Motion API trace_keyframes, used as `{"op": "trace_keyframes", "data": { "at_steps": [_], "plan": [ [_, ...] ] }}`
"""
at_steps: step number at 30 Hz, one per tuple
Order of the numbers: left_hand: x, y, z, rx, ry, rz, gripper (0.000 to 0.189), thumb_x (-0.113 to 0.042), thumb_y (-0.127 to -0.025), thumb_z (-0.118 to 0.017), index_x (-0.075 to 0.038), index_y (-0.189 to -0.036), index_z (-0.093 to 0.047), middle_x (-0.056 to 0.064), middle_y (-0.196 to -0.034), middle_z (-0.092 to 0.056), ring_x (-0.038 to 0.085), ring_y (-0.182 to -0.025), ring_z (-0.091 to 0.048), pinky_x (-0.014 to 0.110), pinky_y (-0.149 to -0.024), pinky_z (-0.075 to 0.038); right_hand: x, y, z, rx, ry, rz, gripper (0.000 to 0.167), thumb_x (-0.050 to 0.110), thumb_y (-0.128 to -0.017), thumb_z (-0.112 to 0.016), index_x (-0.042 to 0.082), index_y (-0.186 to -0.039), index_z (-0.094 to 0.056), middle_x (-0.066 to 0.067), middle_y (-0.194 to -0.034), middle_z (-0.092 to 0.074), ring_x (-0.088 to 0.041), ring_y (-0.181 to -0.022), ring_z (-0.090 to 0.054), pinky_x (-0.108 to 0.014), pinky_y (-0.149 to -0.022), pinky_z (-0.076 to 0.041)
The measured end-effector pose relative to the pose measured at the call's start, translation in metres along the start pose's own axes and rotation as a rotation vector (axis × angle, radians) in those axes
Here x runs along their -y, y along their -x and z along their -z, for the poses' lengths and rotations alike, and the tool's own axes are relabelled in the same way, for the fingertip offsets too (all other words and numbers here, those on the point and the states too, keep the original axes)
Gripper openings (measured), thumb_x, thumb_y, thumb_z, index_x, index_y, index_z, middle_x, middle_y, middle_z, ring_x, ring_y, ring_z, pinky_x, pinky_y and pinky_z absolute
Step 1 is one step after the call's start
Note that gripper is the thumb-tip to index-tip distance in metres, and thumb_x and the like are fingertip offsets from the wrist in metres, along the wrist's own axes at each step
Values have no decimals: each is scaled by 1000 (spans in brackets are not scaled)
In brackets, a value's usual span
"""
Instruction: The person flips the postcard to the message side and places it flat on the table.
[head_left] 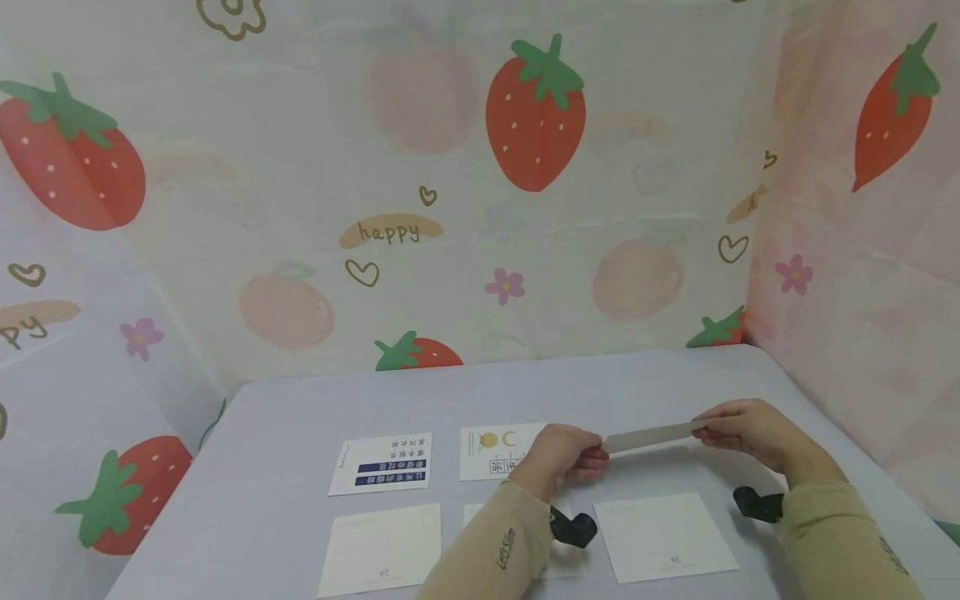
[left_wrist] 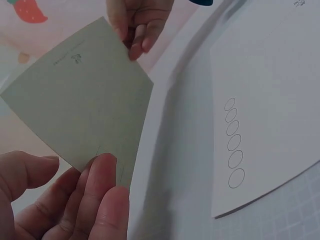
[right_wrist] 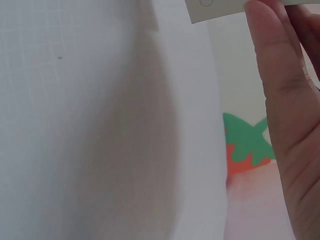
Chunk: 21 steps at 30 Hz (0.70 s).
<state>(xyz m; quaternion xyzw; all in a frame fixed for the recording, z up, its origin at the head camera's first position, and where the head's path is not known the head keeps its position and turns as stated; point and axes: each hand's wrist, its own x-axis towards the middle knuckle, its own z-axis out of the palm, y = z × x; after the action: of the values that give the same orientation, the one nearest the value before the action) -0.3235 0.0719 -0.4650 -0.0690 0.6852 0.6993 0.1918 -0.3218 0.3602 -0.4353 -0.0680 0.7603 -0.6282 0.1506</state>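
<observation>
A postcard (head_left: pixel 648 437) is held up off the table between both hands, seen nearly edge-on from the head. My left hand (head_left: pixel 561 457) pinches its left end, and my right hand (head_left: pixel 759 437) pinches the right end. The left wrist view shows the pale side of this postcard (left_wrist: pixel 95 100) with a small printed mark, my left fingers (left_wrist: pixel 102 175) against its lower edge. At the top of the right wrist view, the thumb (right_wrist: pixel 267 30) presses on the card, where a printed circle shows near a corner.
On the table (head_left: pixel 285 433) lie a card with blue text bands (head_left: pixel 390 462), a card with a yellow disc and moon (head_left: pixel 480 454) partly behind the left hand, and pale cards at lower left (head_left: pixel 382 550) and lower right (head_left: pixel 663 537). Another is mostly under the left forearm. Strawberry-print cloth (head_left: pixel 450 275) surrounds the table.
</observation>
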Motion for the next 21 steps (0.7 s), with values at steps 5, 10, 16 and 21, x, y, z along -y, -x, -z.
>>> {"op": "trace_keyframes", "data": {
  "at_steps": [5, 10, 16, 21],
  "plan": [
    [0, 2, 1, 19, -26, -23, 8, -9, -80, -66, -2, -83, -66, 10, -74, -68, 17, -66, -67, 26, -59, -55, -2, 1, 2, 23, 3, 5, 22, 7, -89, -56, -11, -101, -61, -8, -94, -68, -20, -90, -65, -29, -79, -52],
    [0, 3, 1, 26, -52, -46, 4, -5, -78, -68, -3, -80, -68, 8, -74, -68, 16, -66, -65, 28, -62, -55, -5, 0, -1, -33, 76, -29, 30, 10, -87, -60, -14, -104, -58, -5, -94, -65, -15, -86, -63, -27, -78, -52],
    [1, -2, -2, 2, -66, -48, 7, -2, -77, -67, -5, -83, -66, 7, -78, -66, 15, -68, -64, 28, -63, -55, -11, -3, -6, -121, 179, -91, 28, 11, -87, -60, -7, -108, -60, -4, -100, -62, -12, -85, -58, -26, -75, -52],
    [-1, 1, -4, -14, -76, -72, 7, 2, -78, -65, -3, -82, -62, 7, -78, -64, 16, -68, -63, 29, -64, -55, -12, -5, -10, -127, 204, -101, 41, 9, -87, -60, -8, -122, -49, -9, -98, -60, -15, -86, -58, -28, -75, -52]
  ]
}}
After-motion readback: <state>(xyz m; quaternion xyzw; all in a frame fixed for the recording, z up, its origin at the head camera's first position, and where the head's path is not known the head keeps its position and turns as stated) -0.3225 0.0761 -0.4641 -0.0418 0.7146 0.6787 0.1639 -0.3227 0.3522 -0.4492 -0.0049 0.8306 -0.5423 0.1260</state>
